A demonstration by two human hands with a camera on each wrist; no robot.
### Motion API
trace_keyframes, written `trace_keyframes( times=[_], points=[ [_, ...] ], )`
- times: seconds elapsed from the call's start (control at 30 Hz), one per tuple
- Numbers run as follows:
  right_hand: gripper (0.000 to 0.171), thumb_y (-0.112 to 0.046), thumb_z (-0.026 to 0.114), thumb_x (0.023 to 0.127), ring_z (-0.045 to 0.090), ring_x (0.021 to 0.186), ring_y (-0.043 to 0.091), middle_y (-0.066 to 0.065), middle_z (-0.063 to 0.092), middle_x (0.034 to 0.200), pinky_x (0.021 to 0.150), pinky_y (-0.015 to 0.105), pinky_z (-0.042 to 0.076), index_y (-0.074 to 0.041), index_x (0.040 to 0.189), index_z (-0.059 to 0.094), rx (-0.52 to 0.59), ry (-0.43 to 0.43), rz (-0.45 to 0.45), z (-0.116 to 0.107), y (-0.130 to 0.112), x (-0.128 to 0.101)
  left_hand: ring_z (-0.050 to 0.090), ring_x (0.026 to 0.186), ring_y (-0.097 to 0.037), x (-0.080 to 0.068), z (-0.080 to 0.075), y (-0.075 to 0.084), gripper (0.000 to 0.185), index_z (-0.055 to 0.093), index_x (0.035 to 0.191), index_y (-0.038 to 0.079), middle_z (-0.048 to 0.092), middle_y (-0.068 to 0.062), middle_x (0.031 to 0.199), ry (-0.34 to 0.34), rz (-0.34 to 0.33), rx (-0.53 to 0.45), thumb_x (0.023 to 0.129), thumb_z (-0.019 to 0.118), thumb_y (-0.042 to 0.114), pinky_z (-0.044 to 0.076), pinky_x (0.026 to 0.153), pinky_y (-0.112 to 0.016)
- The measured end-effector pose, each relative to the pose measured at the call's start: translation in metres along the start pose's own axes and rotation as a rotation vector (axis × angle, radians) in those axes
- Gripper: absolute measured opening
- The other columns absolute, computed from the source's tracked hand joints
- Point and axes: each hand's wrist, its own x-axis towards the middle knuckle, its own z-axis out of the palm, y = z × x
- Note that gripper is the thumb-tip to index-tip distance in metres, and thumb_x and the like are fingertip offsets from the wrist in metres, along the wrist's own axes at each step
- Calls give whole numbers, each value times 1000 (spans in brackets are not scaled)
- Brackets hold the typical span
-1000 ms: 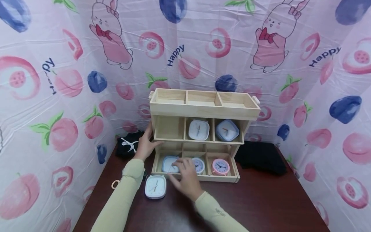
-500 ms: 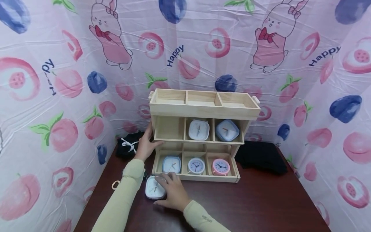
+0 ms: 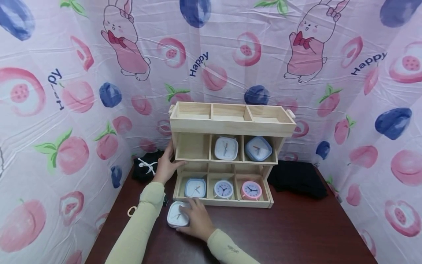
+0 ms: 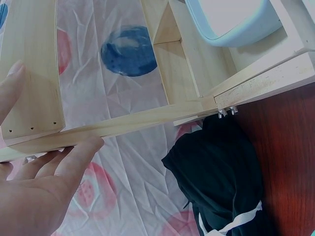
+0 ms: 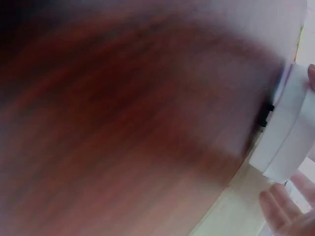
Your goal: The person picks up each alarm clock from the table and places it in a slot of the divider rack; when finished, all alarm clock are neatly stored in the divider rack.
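Gripped now by the right hand (image 3: 197, 220) in the head view, the white square clock (image 3: 177, 215) is tilted off the counter (image 3: 296, 227) before the wooden shelf (image 3: 230, 126), where previously it was only reached for, while the left wrist view shows the left hand (image 4: 34, 191) pressed flat-fingered on the shelf's side, and the right wrist view is blurred.

Dark table (image 3: 296, 227): wooden shelf (image 3: 230, 126), seemingly cloths (image 3: 296, 179).

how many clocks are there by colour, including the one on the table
White square clocks: 2 (one under the right hand on the table, at; one in the middle shelf)
Light blue square clocks: 2 ()
White round clock, blue rim: 1
Pink round clock: 1
Total: 6
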Motion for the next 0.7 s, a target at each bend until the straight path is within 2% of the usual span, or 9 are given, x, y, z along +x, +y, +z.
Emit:
trace_keyframes(
  times=[0.13, 0.27, 0.37, 0.53, 0.7],
  points=[
    [73, -54, 95, 73, 55, 142, 29, 8, 54, 158, 119, 46, 51, -20, 133, 73, 37, -69, 9, -8, 1, -7, 30, 163, -34, 0, 0, 0, 116, 14, 173, 34, 23, -6, 179, -1, 3, -11, 88, 89, 9, 44, 126, -52],
    [71, -46, 96, 75, 58, 140, 35, 16, 56, 157, 119, 49, 51, -14, 132, 69, 101, -128, 35, -17, 4, -16, 30, 163, -33, 1, 0, -1, 116, 12, 173, 35, 22, -5, 179, -5, -3, -1, 88, 88, 10, 42, 127, -51],
    [69, -43, 96, 75, 63, 132, 32, 15, 62, 148, 116, 46, 54, -13, 129, 67, 153, -152, 67, -23, 7, -24, 29, 163, -33, 2, -1, -2, 117, 11, 173, 35, 22, -5, 179, -5, -10, 13, 89, 88, 10, 41, 128, -51],
    [67, -38, 98, 71, 68, 114, 19, 2, 65, 127, 103, 34, 61, -11, 124, 66, 225, -134, 80, -31, 13, -36, 29, 164, -33, 2, 0, -2, 117, 11, 173, 35, 22, -5, 179, -5, -14, 14, 89, 88, 8, 40, 129, -51],
    [77, -33, 100, 65, 67, 112, 16, 0, 66, 124, 102, 34, 61, -9, 129, 66, 268, -110, 103, -38, 19, -48, 29, 163, -33, 2, 0, -2, 117, 11, 173, 33, 22, -6, 179, -4, -11, 13, 88, 88, 9, 39, 129, -50]
  ],
)
